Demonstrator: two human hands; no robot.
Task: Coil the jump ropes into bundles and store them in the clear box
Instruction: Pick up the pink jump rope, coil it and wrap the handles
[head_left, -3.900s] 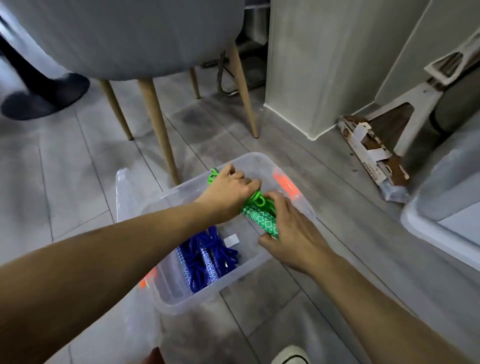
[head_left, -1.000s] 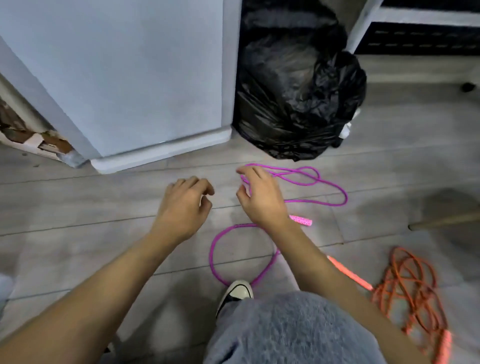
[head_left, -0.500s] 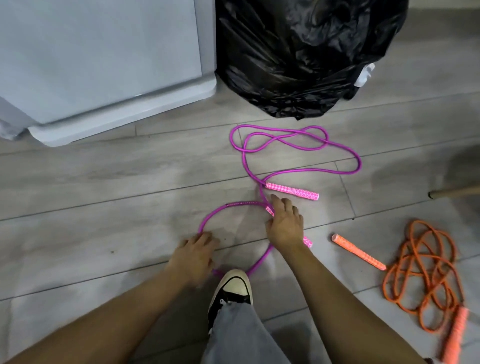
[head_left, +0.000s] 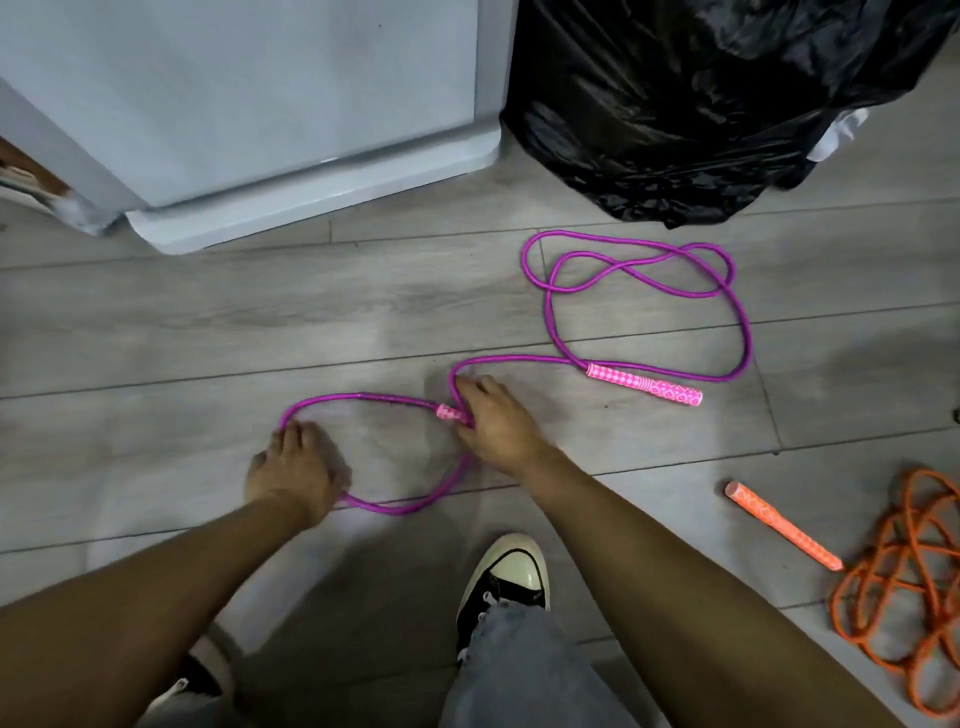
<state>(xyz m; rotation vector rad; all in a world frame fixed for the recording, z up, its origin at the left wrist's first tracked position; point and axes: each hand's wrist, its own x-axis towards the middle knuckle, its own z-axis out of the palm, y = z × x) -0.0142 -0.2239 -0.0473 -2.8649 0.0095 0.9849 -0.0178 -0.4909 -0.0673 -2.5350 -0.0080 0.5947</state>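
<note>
A purple jump rope with pink patterned handles lies spread on the grey floor. Its near end forms a loop in front of me. My right hand grips one pink handle together with the rope where the loop crosses. My left hand lies palm down on the loop's left side, pressing the rope to the floor. The other pink handle lies free to the right. An orange jump rope sits in a loose tangle at the far right, its handle pointing left. The clear box is out of view.
A full black rubbish bag stands just beyond the purple rope. A white cabinet base is at the upper left. My black-and-white shoe and jeans leg are planted near the bottom centre.
Since placing the green rope in the clear box I have turned to the purple rope. In the last half second the right hand has taken the handle and the left has spread the loop wider.
</note>
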